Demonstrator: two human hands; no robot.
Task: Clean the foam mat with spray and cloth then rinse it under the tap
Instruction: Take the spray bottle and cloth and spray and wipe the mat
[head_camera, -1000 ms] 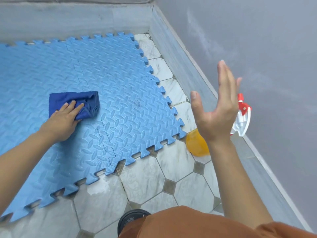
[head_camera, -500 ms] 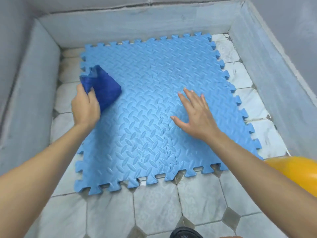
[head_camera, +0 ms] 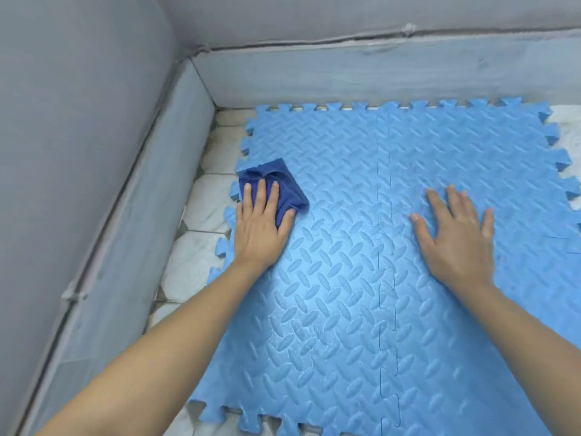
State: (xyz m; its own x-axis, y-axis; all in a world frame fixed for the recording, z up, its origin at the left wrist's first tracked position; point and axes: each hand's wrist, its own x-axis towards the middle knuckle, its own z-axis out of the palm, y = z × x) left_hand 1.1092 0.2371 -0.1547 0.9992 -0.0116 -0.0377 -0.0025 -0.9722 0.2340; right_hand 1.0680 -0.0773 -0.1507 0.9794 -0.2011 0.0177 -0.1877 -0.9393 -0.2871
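A light blue foam mat (head_camera: 345,294) with interlocking edges and a ridged pattern lies flat on the tiled floor. My left hand (head_camera: 261,225) presses flat on a dark blue cloth (head_camera: 283,180) near the mat's left edge, fingers spread over the bunched fabric. Further right, my right hand (head_camera: 456,237) rests palm-down on the mat with its fingers apart and nothing in it. The spray bottle is out of view.
Grey walls (head_camera: 78,152) with a raised grey skirting (head_camera: 361,70) close in the left and far sides. A strip of pale floor tiles (head_camera: 201,209) shows between the mat and the left skirting, and a little at the far right corner (head_camera: 566,121).
My right hand dropped from the air onto the mat. The left hand carried the cloth to the mat's left edge and now lies flat on it. The view swung left, losing the spray bottle.
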